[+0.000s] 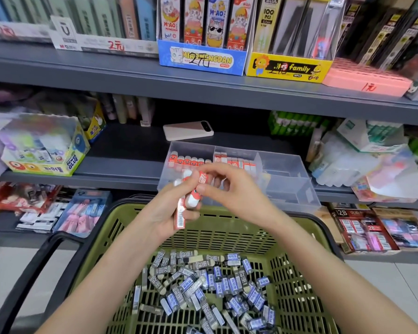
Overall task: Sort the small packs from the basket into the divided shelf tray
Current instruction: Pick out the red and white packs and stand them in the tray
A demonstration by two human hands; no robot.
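Both bare forearms reach forward and converge. The left hand (162,210), palm up, curls its fingers round a few red-and-white packs (180,214); the right hand (229,189) meets it, thumb and forefinger pinching among them

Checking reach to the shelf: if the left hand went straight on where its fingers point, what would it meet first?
Likely the near wall of the clear divided tray, beyond the left hand and its red-and-white packs; depth unclear.
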